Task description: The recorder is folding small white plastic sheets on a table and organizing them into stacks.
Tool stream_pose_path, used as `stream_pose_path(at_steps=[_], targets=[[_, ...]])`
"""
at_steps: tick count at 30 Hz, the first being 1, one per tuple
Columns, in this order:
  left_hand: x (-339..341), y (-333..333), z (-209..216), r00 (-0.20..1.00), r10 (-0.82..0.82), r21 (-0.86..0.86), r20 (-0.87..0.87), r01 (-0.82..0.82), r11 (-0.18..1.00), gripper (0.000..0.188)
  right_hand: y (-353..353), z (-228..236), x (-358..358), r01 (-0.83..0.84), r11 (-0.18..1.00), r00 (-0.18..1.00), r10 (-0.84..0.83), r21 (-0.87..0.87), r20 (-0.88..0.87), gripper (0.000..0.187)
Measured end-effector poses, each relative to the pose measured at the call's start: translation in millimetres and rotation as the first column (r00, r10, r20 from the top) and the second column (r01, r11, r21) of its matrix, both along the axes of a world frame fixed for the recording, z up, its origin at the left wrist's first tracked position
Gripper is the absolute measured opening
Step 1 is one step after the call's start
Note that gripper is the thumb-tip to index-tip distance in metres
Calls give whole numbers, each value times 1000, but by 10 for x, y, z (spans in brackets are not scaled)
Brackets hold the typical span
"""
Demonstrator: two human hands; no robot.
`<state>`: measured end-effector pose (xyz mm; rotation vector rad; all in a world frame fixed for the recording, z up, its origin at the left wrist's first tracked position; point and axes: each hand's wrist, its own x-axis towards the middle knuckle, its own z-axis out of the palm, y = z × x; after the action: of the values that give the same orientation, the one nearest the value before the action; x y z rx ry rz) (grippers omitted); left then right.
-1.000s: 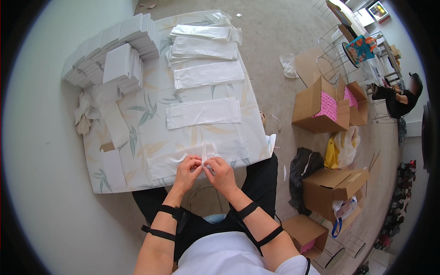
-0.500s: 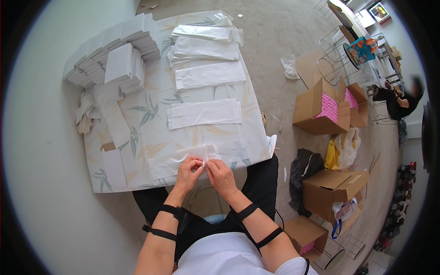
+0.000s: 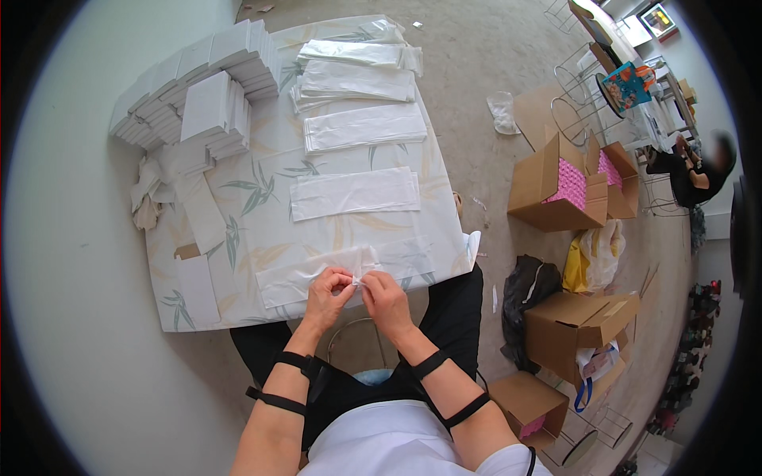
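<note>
Both hands (image 3: 326,300), pinched nearly closed, grip a white sheet (image 3: 292,279) at the near edge of the tabletop (image 3: 270,161), probably because thin material needs delicate control, while flat piles (image 3: 355,193) lie beyond, apparently spaced to avoid mixing.

Smooth plastic sleeve (image 3: 298,278), matt cardboard carton (image 3: 530,198), glossy black bag (image 3: 520,309)

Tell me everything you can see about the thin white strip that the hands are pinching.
Long and creased, the white strip looks like thin plastic or paper; its right end seems see-through. It lies along the near side of the table, bunched up around its middle, where the left hand and right hand pinch it.
</note>
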<state>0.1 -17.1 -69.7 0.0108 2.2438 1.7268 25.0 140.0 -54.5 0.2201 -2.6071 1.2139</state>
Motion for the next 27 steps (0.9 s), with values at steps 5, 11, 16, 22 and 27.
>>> stream_pose_path(at_steps=[5, 11, 16, 22, 27], targets=[[-1, 22, 0, 1000, 16, 38, -17, -15, 999, 8, 10, -28, 18, -90, 988, 995, 96, 129, -41, 20], [-7, 49, 42, 1000, 13, 3, -17, -13, 1000, 7, -2, -45, -35, -87, 988, 996, 91, 127, -22, 15], [-8, 32, 30, 1000, 16, 17, 4, -16, 1000, 7, -27, -51, -8, 126, 985, 985, -110, -117, 134, 10], [-2, 23, 7, 1000, 27, 26, -1, -27, 999, 7, 8, 17, 24, 300, 932, 892, -199, -203, 407, 10], [4, -8, 7, 1000, 28, 33, 13, -28, 999, 7, -146, 186, -38, 248, 966, 960, -235, -73, 149, 28]])
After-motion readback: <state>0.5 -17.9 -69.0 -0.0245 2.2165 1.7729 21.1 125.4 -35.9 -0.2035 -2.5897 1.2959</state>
